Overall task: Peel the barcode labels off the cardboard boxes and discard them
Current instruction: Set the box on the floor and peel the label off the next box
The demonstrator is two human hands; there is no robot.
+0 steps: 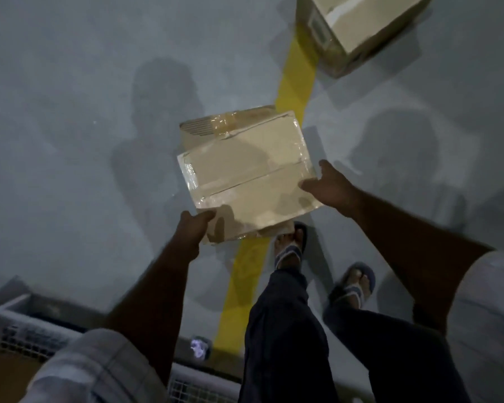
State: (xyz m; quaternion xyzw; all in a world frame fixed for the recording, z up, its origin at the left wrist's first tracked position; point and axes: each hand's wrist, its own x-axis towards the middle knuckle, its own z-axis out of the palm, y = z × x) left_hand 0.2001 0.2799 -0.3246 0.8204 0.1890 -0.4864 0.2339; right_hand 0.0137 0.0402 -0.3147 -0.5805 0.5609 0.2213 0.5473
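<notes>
While both hands clamp a taped cardboard box (245,173) above the grey floor (70,126), left hand (191,228) grips its near corner, right hand (328,184) its side edge.

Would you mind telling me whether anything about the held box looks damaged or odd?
The box looks worn: its near bottom corner by the left hand is crumpled, and the clear tape on top is wrinkled.

Head camera, steep downward view (wide-angle), floor (70,141) close below.
</notes>
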